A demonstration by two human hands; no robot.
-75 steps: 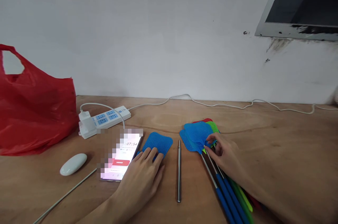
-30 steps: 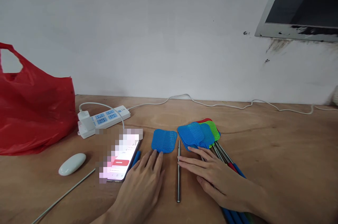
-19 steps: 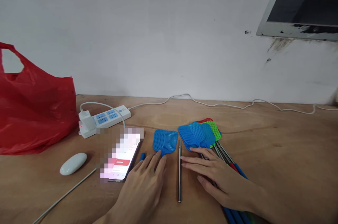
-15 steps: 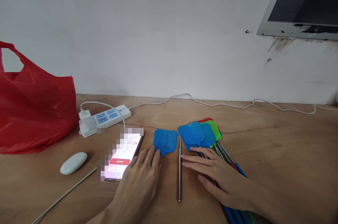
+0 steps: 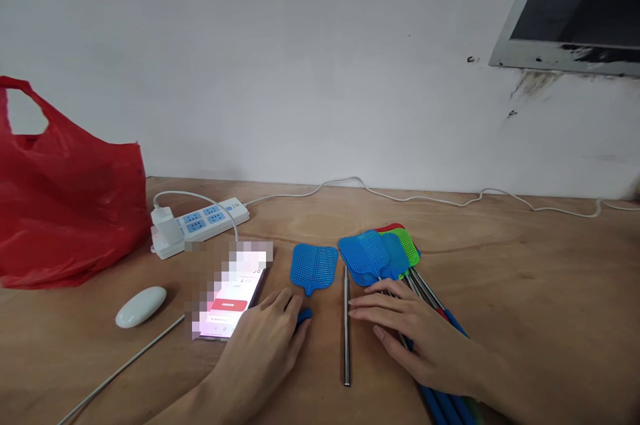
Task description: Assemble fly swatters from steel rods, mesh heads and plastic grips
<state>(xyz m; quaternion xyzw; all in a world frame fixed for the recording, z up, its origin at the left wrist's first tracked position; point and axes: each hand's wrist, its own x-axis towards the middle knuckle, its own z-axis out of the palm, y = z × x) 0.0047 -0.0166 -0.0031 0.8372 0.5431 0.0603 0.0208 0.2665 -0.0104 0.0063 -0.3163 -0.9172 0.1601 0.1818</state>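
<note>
My left hand (image 5: 260,338) is beside the phone (image 5: 233,301), its fingers curled round a small blue piece (image 5: 304,315), probably a handle end; most of it is hidden. Just beyond lies a loose blue fly swatter head (image 5: 314,266), flat on the table. A thin metal rod (image 5: 347,338) rests between my hands, pointing away from me. My right hand (image 5: 410,328) is open, fingers extended, with its fingertips at the rod's right side. Under and behind it lies a bunch of fly swatters (image 5: 365,253) with blue, green and red heads, metal shafts and blue grips (image 5: 440,405).
A red plastic bag (image 5: 75,211) stands at the left. Near it are a white power strip (image 5: 205,225) with a plugged-in charger (image 5: 167,228) and a white oval object (image 5: 141,307). A white cable (image 5: 430,200) runs along the wall on the wooden table (image 5: 540,291).
My left hand has drawn back from the blue swatter head and curled round a blue piece. The metal rod has shifted slightly right. My right hand has hardly moved.
</note>
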